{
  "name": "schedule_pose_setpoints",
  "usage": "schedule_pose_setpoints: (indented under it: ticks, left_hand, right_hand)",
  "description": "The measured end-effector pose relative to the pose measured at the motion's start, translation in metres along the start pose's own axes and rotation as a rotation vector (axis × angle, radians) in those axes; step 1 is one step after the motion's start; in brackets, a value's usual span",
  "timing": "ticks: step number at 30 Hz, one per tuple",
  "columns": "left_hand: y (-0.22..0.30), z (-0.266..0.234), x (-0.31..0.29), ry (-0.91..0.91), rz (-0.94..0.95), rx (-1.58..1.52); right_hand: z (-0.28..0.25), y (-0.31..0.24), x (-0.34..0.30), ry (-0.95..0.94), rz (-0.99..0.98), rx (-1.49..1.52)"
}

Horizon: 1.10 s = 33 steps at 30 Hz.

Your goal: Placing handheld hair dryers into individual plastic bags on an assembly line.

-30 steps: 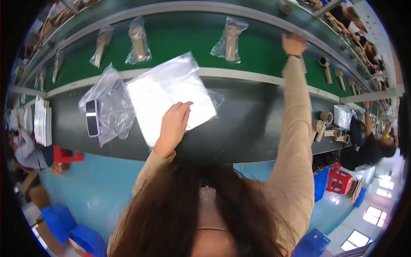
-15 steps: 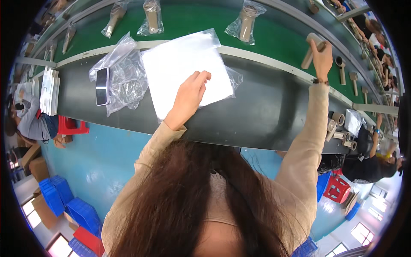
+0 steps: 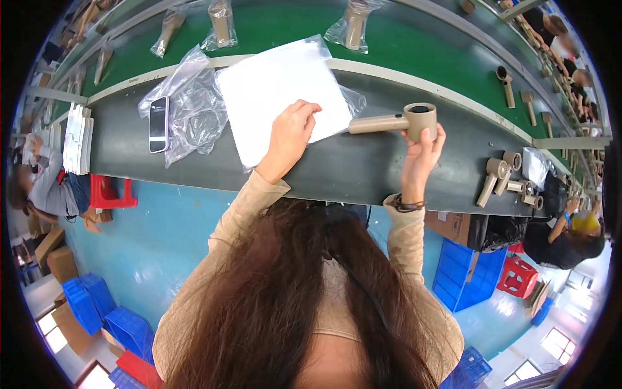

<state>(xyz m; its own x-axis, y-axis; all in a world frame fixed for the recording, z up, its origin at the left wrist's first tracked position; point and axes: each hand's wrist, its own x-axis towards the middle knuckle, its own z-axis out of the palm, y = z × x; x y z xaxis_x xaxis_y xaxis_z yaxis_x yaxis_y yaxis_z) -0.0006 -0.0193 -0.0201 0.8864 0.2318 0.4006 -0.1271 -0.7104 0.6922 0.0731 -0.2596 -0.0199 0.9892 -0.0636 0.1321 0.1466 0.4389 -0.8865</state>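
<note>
My right hand (image 3: 421, 152) is closed round the head of a beige handheld fan (image 3: 379, 123), above the dark bench. The fan's handle points left, its tip near the edge of a stack of white plastic sheets or bags (image 3: 265, 84). Over the lower right part of that stack is my left hand (image 3: 291, 136), its fingers curled and pressed together. Whether anything is between those fingers is hidden. Crumpled clear plastic bags (image 3: 197, 117) lie at the stack's left, with a phone (image 3: 159, 124) on them.
A green conveyor (image 3: 272, 39) runs behind the bench, carrying bagged fans (image 3: 221, 26) and unbagged ones (image 3: 506, 87). Several beige fans (image 3: 494, 178) stand or lie at the bench's right end. White packets (image 3: 76, 139) are stacked at the left. Other people sit at both sides.
My right hand has brought the handheld fan from the conveyor to the bench, moving left and nearer. My left hand stays over the white stack with little movement.
</note>
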Motion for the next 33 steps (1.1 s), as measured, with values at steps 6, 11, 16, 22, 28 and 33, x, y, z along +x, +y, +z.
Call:
schedule_pose_setpoints:
  ticks: [6,11,16,22,28,33]
  left_hand:
    - [0.009,0.004,-0.005,0.109,0.010,0.162]
    - [0.004,0.007,-0.006,0.098,-0.004,0.142]
    - [0.010,-0.003,-0.004,0.036,0.027,0.092]
    - [0.017,-0.010,0.002,-0.052,-0.044,-0.091]
    - [0.015,-0.021,0.004,-0.059,-0.096,-0.213]
    - [0.023,-0.032,0.009,-0.111,-0.177,-0.409]
  right_hand:
    - [0.011,0.000,-0.026,0.058,0.002,0.084]
    - [0.019,0.002,-0.030,0.100,-0.074,0.040]
    - [0.027,0.007,-0.033,0.033,-0.174,0.006]
    - [0.065,0.019,-0.054,-0.057,-0.300,-0.163]
    - [0.069,0.030,-0.055,-0.135,-0.446,-0.297]
    - [0.076,0.027,-0.056,-0.165,-0.483,-0.361]
